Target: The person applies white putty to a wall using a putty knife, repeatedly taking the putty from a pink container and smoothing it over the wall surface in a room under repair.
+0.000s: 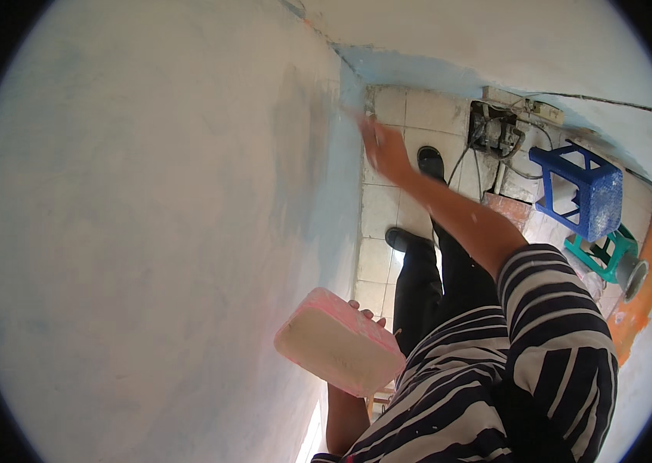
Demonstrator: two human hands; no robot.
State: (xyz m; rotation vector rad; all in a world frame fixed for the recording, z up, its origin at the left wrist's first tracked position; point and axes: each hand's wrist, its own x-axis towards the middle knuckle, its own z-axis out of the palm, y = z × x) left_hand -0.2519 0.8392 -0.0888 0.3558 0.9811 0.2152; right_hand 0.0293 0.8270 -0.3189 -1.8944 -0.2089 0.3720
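My left hand [367,312] grips a pink rectangular plastic tub [340,346] from behind; pale cream material lies inside it, and most of my fingers are hidden. Up against the white and pale blue wall [148,193], near the floor corner, my right hand [384,147] is raised with its fingers curled. It is blurred, and whatever it holds at the fingertips is too smeared to name. A darker grey patch marks the wall left of this hand.
My black shoes [430,160] stand on the tiled floor [384,208]. At the right are a blue plastic stool [596,197], a green stool [611,251], a grey bucket [632,278], and dark pump-like machinery [488,127] with pipes and cables along the wall.
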